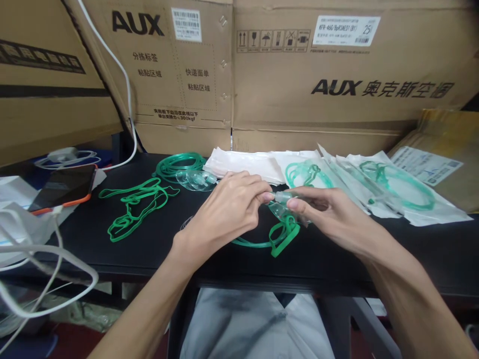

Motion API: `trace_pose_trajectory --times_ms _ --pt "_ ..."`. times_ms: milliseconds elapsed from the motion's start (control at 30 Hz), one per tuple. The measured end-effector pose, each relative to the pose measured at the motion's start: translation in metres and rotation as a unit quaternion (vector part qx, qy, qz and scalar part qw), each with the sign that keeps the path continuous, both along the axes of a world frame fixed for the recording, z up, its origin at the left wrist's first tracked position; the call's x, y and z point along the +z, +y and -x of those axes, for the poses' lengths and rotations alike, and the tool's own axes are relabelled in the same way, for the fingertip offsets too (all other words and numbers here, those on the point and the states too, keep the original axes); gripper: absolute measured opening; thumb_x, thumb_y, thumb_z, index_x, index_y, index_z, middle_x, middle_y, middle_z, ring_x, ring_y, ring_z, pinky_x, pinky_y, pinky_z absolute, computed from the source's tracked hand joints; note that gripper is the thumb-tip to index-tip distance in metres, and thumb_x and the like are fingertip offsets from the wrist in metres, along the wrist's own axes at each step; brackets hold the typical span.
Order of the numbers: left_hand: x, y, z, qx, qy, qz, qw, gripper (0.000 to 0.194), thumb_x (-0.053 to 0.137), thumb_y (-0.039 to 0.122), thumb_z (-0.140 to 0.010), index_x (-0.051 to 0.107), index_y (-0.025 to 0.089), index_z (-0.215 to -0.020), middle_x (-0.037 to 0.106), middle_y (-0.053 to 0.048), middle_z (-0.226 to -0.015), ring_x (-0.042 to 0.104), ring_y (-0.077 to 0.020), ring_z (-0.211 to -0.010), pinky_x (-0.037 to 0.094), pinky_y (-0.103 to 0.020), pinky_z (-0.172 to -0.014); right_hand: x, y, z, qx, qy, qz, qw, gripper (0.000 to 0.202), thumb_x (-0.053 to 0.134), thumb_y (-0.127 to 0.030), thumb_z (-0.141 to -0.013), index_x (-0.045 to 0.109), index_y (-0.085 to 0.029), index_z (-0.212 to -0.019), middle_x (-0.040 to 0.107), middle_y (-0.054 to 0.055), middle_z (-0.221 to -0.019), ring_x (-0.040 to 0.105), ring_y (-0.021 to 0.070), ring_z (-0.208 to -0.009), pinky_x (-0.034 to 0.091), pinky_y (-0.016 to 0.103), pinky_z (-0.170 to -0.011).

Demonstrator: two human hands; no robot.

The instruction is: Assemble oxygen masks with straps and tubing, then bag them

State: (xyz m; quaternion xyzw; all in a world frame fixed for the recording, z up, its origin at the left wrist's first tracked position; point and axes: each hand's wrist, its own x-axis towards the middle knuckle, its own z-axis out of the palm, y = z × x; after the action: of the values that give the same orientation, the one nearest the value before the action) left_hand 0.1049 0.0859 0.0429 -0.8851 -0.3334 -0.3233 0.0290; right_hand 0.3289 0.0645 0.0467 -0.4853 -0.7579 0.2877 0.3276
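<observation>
In front of me, above the black table, my right hand [318, 207] is closed around a clear plastic oxygen mask [277, 210], thumb and fingers at its neck. A clear connector [282, 196] points left from that grip. My left hand [239, 199] pinches the connector's left end, and its fingertips hide what is inside the pinch. From the mask hangs a green elastic strap [285, 237]. Green tubing [254, 244] curves on the table beneath my hands; where its ends go is hidden.
Loose green straps [140, 204] lie to the left, near coiled green tubing [181, 164] and another clear mask [196, 180]. White packets [404, 192] with tubing line the back right. A phone [65, 187] and white cables [56, 254] occupy the left side. Cardboard boxes [269, 99] stand behind.
</observation>
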Motion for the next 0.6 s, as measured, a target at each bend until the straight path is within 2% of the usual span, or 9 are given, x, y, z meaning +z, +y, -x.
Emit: trace_pose_trajectory --times_ms 100,233,333,467,600 --pt "0.002 -0.002 0.003 -0.003 -0.021 0.041 0.999 0.021 0.051 0.009 -0.098 0.067 0.018 -0.087 0.067 0.002 -0.085 0.055 -0.0160 -0.077 0.040 -0.030 -0.078 -0.004 0.001 0.004 -0.008 -0.016 -0.094 0.995 0.030 0.071 -0.047 -0.093 0.076 -0.024 -0.111 0.078 0.001 -0.110 0.069 0.0220 -0.090 0.051 0.030 -0.076" --pt "0.005 -0.004 0.006 0.010 -0.020 0.091 0.996 0.022 0.053 0.014 -0.099 0.069 0.019 -0.086 0.070 0.003 -0.084 0.058 -0.0147 -0.075 0.039 -0.030 -0.074 -0.010 0.004 0.004 0.031 -0.059 -0.225 0.972 0.024 0.070 -0.030 -0.096 0.075 -0.026 -0.120 0.077 0.002 -0.122 0.070 0.0233 -0.111 0.050 0.032 -0.097" --pt "0.006 -0.004 0.007 0.012 -0.014 0.132 0.991 0.022 0.053 0.020 -0.101 0.072 0.021 -0.088 0.073 0.004 -0.086 0.061 -0.0151 -0.079 0.040 -0.029 -0.076 -0.009 0.004 -0.001 0.035 -0.117 -0.275 0.954 0.034 0.068 -0.028 -0.098 0.069 -0.024 -0.132 0.072 0.006 -0.130 0.067 0.0242 -0.119 0.049 0.035 -0.101" --pt "0.005 -0.003 0.010 -0.017 -0.017 0.213 0.977 0.025 0.054 0.030 -0.102 0.073 0.023 -0.087 0.074 0.005 -0.084 0.064 -0.0149 -0.078 0.043 -0.027 -0.072 -0.006 0.000 -0.006 0.024 -0.159 -0.315 0.935 0.048 0.072 -0.033 -0.095 0.062 -0.022 -0.141 0.071 0.008 -0.133 0.065 0.0262 -0.120 0.049 0.037 -0.103" --pt "0.005 -0.002 0.013 0.001 -0.034 0.209 0.977 0.025 0.055 0.031 -0.102 0.074 0.023 -0.087 0.074 0.004 -0.082 0.063 -0.0155 -0.073 0.043 -0.027 -0.068 -0.004 -0.004 -0.004 0.009 -0.177 -0.325 0.929 0.046 0.071 -0.037 -0.096 0.064 -0.020 -0.138 0.071 0.011 -0.130 0.067 0.0291 -0.115 0.052 0.041 -0.099"
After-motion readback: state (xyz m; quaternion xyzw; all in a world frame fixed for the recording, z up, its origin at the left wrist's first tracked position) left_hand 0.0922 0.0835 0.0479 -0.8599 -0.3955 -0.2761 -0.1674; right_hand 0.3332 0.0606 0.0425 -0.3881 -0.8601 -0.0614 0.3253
